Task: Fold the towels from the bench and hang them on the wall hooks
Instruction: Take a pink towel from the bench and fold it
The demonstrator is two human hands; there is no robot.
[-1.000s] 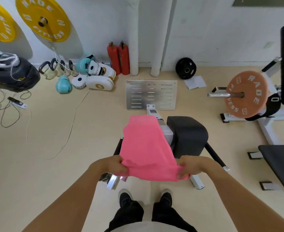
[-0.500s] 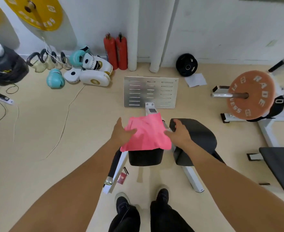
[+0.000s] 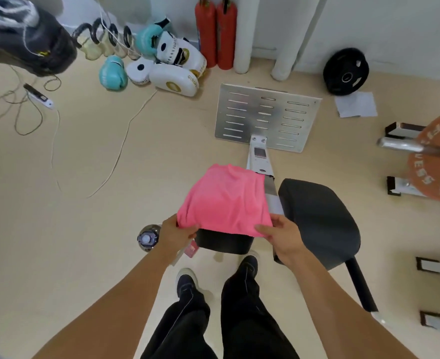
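The pink towel [image 3: 225, 200] spreads away from the hands; the left hand [image 3: 173, 235] pinches its near left corner, the right hand [image 3: 282, 237] its near right corner.

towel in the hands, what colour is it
Plain bright pink towel, clearest in the head view.

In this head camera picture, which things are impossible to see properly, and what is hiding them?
- Wall hooks: not in the head view; the top edge cuts the wall off low.
- Small black pad: mostly covered by the pink towel.
- Left hand and right hand fingers: tips hidden under the towel's near corners.
- Orange weight plate: cut by the right edge, lettering incomplete.
- Bottle: partly behind the left hand.
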